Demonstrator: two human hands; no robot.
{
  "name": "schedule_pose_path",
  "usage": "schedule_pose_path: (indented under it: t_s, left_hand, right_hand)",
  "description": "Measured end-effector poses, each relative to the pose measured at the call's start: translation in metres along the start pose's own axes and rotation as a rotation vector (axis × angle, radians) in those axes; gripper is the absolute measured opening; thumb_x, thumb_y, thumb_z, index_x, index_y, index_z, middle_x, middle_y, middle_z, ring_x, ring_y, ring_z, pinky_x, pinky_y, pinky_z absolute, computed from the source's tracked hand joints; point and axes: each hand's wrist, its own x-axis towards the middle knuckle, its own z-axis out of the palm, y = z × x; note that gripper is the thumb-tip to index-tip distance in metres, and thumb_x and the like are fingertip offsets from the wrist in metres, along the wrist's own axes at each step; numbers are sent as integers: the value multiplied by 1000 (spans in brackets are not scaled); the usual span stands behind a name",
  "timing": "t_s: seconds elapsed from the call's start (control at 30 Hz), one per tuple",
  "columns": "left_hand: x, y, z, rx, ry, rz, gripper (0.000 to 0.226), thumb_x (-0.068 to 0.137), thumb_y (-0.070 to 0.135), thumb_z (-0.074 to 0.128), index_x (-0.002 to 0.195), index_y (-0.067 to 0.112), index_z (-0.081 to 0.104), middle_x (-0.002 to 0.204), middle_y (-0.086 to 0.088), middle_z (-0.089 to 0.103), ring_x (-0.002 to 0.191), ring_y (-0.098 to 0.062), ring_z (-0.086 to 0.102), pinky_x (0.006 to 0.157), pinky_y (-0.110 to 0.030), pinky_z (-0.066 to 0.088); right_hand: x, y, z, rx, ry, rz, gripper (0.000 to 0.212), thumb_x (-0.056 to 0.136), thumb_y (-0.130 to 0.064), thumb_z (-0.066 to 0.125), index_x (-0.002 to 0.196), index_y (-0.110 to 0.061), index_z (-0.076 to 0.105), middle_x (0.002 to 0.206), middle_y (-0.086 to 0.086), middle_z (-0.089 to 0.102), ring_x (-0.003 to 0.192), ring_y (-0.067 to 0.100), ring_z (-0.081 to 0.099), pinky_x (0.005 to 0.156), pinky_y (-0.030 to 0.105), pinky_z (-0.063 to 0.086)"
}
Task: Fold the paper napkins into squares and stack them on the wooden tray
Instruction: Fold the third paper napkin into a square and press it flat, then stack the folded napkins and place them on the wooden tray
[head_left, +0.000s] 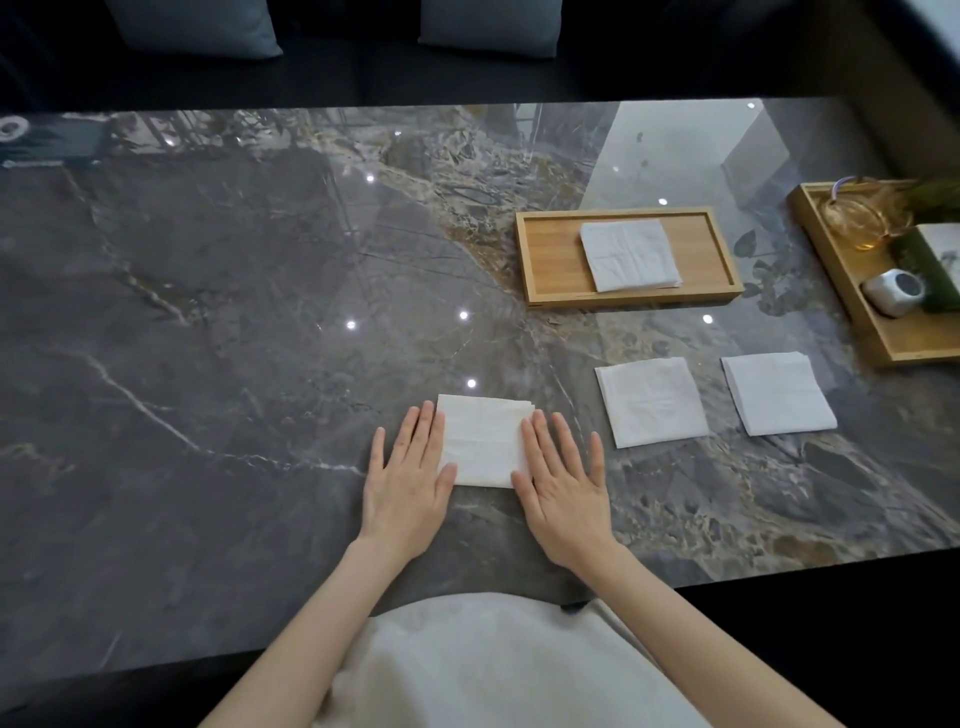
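Observation:
A folded white napkin (483, 441) lies on the dark marble table in front of me. My left hand (408, 480) lies flat with spread fingers, its fingertips overlapping the napkin's left edge. My right hand (563, 478) lies flat on the napkin's right edge. Neither hand grips anything. To the right lie two more white napkins, one at the centre right (652, 401) and one further right (777, 392). Behind them stands the wooden tray (550, 260) with a small stack of folded napkins (629, 254) on it.
A second wooden tray (883, 332) at the far right holds a glass teapot (854, 215), a small white device (892, 291) and a green book (935, 265). Two grey cushions sit on the dark sofa beyond the table. The table's near edge runs by my lap.

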Motion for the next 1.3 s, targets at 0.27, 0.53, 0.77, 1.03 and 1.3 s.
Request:
schedule_pose_path:
  t_s: [0.27,0.53,0.77,1.03,1.3]
  left_hand:
    - [-35,12,-11,40,-3,263,54,91,35,27,136,8,37,145,-7,36,134,-23,31,111,-40,8]
    - [-46,-6,-12,55,-36,205,61,96,40,7,135,7,39,143,-7,41,132,-22,35,108,-40,14]
    - [-46,-5,-17,-40,4,159,59,97,37,8,129,8,48,136,-6,50,127,-22,44,107,-39,18]
    - [-40,-3,-18,-77,145,182,45,85,33,41,117,8,60,126,-6,61,118,-22,55,102,-37,29]
    - [-21,16,-29,-285,209,83,30,61,3,81,89,8,71,107,-12,70,109,-29,60,93,-50,43]
  right_hand:
    - [-21,-22,-8,12,34,-331,55,97,-42,16,142,-15,30,149,1,33,139,19,21,111,46,5]
    - [-35,4,1,-50,107,-265,53,98,-38,14,138,-15,39,145,1,41,136,19,32,110,46,7]
    - [-14,12,-1,52,540,-368,18,87,-23,58,97,-18,72,105,-4,73,109,19,63,101,45,32]
    - [0,21,-8,-20,586,-549,9,83,-17,64,78,-17,71,88,-2,75,88,19,68,97,44,38]
    - [1,20,-45,260,300,-436,9,79,-14,67,71,-12,70,74,1,74,87,18,69,87,31,41]
